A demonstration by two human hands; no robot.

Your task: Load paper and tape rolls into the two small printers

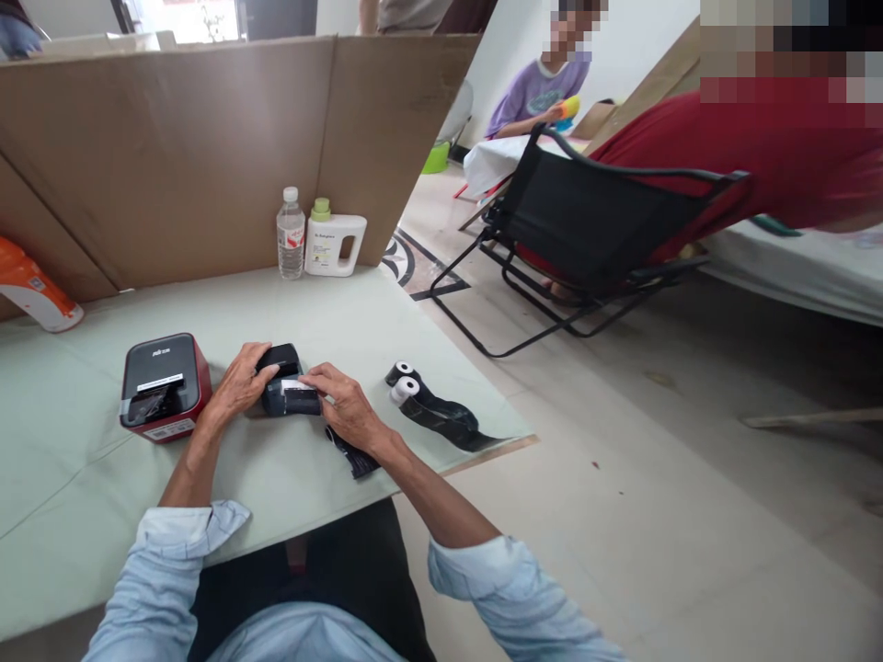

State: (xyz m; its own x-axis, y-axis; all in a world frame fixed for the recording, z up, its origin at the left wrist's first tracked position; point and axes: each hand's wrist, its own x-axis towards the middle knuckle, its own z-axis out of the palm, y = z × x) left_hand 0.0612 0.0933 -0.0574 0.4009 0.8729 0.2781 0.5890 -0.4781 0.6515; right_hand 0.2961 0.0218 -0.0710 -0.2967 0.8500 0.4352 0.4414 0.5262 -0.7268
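A small black portable printer (280, 359) lies on the table with its lid raised. My left hand (241, 379) is closed on its left side, thumb and fingers along the lid. My right hand (349, 406) pinches at the right edge of a black paper strip (302, 401) that lies across the printer's front, with a white patch at its upper edge. Below my right wrist, a loose piece of black printed paper (353, 454) rests on the table, partly hidden. Two small paper rolls (406, 390) stand to the right, dark strips trailing from them.
A red and black box-shaped printer (166, 386) stands left of my left hand. Along the cardboard screen (207, 156) are a water bottle (291, 241), a white jug (336, 244) and an orange bottle (41, 290). Beyond the table's right edge, a person sits in a black folding chair (586, 202).
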